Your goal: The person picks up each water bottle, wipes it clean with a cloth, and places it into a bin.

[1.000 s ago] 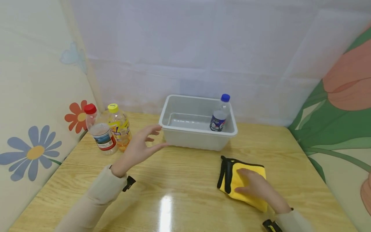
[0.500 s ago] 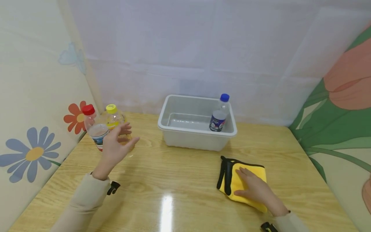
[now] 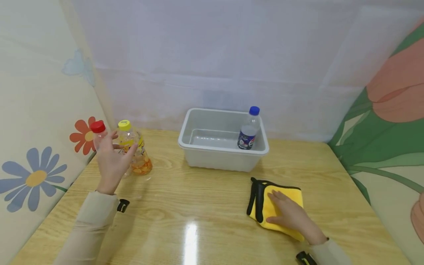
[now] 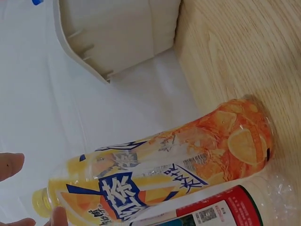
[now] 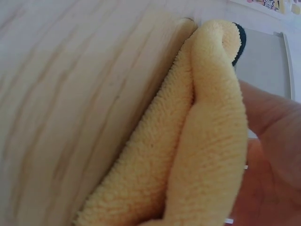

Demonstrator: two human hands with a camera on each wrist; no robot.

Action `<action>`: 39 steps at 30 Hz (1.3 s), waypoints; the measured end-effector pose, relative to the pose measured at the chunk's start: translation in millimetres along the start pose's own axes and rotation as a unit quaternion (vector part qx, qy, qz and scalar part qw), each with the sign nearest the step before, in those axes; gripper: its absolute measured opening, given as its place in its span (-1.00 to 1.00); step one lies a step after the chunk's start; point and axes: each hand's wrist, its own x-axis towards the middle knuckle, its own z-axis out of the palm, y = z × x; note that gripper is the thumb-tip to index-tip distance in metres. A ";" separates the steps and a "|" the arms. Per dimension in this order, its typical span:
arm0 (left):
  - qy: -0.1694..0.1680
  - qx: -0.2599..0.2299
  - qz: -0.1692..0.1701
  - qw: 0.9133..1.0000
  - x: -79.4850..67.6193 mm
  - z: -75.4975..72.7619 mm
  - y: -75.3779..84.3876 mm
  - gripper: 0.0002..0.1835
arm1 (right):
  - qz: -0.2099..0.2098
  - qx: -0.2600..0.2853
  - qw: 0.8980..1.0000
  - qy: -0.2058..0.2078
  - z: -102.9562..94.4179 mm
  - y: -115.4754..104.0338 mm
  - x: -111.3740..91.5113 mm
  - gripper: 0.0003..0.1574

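- Head view: a wood-grain table [image 3: 169,209] fills the lower frame, a glare patch at bottom centre; a white sheet [image 3: 212,48] hangs behind, with a flower-printed left hanging [image 3: 26,106] and right hanging [image 3: 394,140].
- At mid-left, the left hand [image 3: 110,160] reaches up before the red-capped bottle [image 3: 98,127], thumb and fingers well parted; whether it touches the bottle I cannot tell. The yellow-capped bottle [image 3: 141,156] stands just beside it.
- At lower right, the right hand [image 3: 291,215] rests on the yellow cloth [image 3: 269,207], fingers extended, thumb apart.
- Near the centre is a grey tub [image 3: 218,159], the blue-capped bottle [image 3: 248,134] upright in its right end.
- The left hand hides most of the red-capped bottle; both sleeves run off the bottom edge.
- Left wrist view: the scene lies sideways, table at right; parted fingertips enter at lower left near the yellow cap. The red-labelled bottle is cut off below.
- Right wrist view: cloth folds fill the centre, table at left; the hand at the right edge is partly covered, its fingertips out of sight.
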 end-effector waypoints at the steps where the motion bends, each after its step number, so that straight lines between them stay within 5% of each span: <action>1: -0.001 0.009 -0.001 1.000 0.8 0.8 -0.6 -0.37 | 0.000 0.001 1.000 -0.001 0.0 0.0 0.1 -0.03; 16: -0.051 0.065 -0.051 0.995 10.0 12.7 -6.4 -0.30 | -0.008 0.006 1.000 0.000 1.1 1.2 1.2 -0.04; 26: -0.049 0.060 0.011 0.997 3.3 15.1 -2.8 -0.33 | -0.009 -0.003 1.000 0.005 1.0 2.0 1.7 -0.04; 32: -0.051 0.019 0.041 0.998 0.9 14.7 -2.0 -0.35 | -0.012 -0.003 1.000 0.009 1.2 2.6 2.1 -0.04; 39: -0.107 -0.047 0.011 0.993 -2.2 9.0 7.7 -0.36 | -0.012 -0.003 1.000 0.005 0.3 0.7 0.5 -0.03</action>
